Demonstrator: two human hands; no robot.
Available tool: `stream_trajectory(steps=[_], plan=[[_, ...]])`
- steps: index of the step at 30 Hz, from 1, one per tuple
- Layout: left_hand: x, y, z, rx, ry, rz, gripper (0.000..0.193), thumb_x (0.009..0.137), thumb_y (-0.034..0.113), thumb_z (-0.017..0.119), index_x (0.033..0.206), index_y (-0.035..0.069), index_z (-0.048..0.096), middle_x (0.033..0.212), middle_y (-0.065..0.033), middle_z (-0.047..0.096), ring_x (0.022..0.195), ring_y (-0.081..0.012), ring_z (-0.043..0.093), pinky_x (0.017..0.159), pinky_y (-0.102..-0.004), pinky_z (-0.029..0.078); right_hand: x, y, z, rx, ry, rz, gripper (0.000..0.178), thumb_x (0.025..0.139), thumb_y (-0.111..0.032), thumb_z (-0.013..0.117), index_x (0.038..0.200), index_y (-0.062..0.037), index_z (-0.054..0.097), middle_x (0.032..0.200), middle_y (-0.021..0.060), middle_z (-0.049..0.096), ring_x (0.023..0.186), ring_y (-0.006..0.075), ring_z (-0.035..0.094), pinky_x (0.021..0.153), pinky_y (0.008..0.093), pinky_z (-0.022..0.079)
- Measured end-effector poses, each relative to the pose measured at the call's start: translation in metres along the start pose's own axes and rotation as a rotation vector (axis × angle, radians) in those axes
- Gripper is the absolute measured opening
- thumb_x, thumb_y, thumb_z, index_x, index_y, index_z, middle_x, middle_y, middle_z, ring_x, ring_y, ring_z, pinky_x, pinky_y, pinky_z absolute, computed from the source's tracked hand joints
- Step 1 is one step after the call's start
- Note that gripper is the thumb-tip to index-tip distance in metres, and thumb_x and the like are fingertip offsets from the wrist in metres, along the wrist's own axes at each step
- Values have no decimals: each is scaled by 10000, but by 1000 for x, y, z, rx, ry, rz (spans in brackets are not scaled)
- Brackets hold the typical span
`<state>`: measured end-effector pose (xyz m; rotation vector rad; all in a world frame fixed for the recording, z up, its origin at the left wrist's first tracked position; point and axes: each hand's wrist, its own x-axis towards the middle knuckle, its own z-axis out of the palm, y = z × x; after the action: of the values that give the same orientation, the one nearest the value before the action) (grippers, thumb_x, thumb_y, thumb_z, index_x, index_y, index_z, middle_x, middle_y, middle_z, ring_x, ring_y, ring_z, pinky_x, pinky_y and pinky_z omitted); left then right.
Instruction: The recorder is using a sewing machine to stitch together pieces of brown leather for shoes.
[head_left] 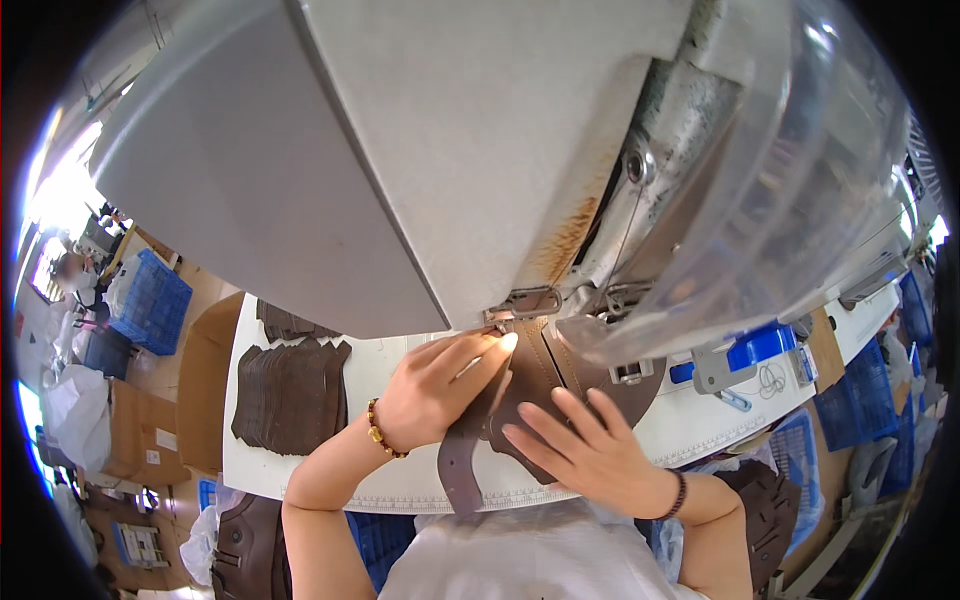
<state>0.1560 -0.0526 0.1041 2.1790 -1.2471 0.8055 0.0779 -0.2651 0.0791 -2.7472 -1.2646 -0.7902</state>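
Note:
A dark brown leather piece (pixel 522 400) with stitched lines and a dark slit lies under the head of a sewing machine (pixel 400 150). My left hand (pixel 440 385) is closed beside the machine's foot (pixel 525 303), its thumb and fingers on a brown leather strap (pixel 460 470). That strap curves down past my wrist and has small holes in its loose end. Fingers spread, my right hand (pixel 590 445) is over the right part of the leather piece; whether its fingertips press on it I cannot tell.
Stacked brown leather pieces (pixel 290 395) lie on the left of the white table (pixel 400 492). A clear curved shield (pixel 760 180) hangs at the right. Beyond it are a blue part (pixel 762 346) and a loose thread (pixel 771 380). Blue crates (pixel 150 300) and cardboard boxes (pixel 140 430) stand at left.

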Motion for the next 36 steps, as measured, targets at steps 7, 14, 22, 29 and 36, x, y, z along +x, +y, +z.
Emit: stream_trajectory(steps=[7,14,22,29,36], plan=[[-17,1,-7,-457,160,-398,215,722,-46,706,933,-15,676,940,-129,682,864,-219,673,773,-277,524,-12,-2,8,392,162,79,367,782,-121,562,1143,-68,595,1229,104,552,1180,245,484,1030,501,319],[-25,-1,-4,-122,-16,47,280,674,-17,610,949,-30,659,1002,-144,636,992,-288,628,797,-327,553,-14,7,6,477,144,64,382,764,-79,555,1143,-54,598,1229,111,557,1221,243,469,1037,531,301],[-21,-3,-4,204,22,292,173,672,48,649,842,25,669,902,-55,650,911,-190,643,689,-265,563,-13,5,3,414,124,59,359,773,-92,544,1125,-59,609,1233,112,552,1201,240,485,1020,509,330],[-18,-4,-7,197,3,302,152,698,39,635,847,42,667,905,-35,650,890,-170,638,671,-253,555,-10,-3,-7,377,87,118,347,781,-111,532,1114,-64,614,1211,119,559,1190,249,496,998,486,360],[-13,-5,-3,201,24,290,162,689,39,638,849,37,661,884,-38,644,888,-168,640,633,-249,551,-6,15,-8,405,68,88,381,756,-87,534,1130,-51,599,1227,132,545,1211,264,476,1001,489,353]])
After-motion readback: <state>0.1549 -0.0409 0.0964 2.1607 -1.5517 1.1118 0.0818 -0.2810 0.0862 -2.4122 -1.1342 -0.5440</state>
